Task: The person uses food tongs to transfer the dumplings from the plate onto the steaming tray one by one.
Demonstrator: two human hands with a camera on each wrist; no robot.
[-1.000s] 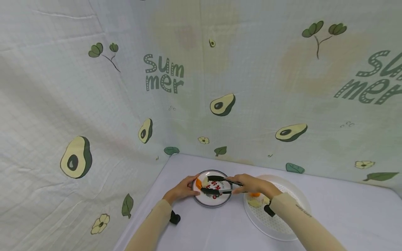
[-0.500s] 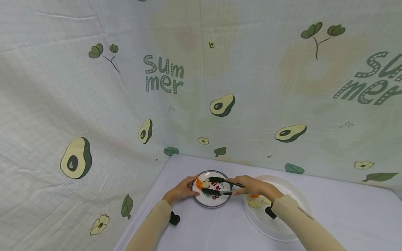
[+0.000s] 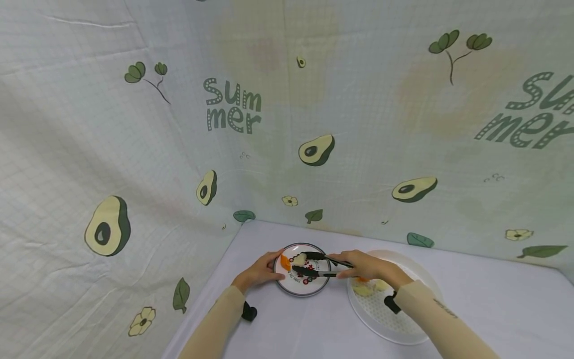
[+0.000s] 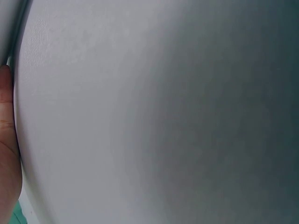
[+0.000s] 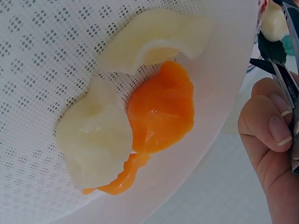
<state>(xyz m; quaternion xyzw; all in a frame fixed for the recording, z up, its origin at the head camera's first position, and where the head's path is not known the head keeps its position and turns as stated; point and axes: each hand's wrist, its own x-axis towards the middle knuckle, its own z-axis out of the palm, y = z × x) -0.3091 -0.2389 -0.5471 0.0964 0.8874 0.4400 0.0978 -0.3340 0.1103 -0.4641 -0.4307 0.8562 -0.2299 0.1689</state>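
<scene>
Right hand (image 3: pixel 358 267) gripping black tongs (image 3: pixel 314 265) over plate (image 3: pixel 303 290), left hand (image 3: pixel 260 271) fingers relaxed against plate rim

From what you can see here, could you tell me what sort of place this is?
Probably a staged tabletop set rather than a real kitchen: an avocado-print cloth backdrop encloses a white table holding only a small plate and a perforated tray of dumplings.

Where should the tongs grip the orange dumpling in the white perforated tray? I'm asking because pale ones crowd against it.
Probably across its plump middle, coming from the tray's rim side. In the right wrist view the orange dumpling has one pale dumpling against its inner side and another at one end, while the side toward the tray rim is bare, leaving room for a tong tip.
</scene>
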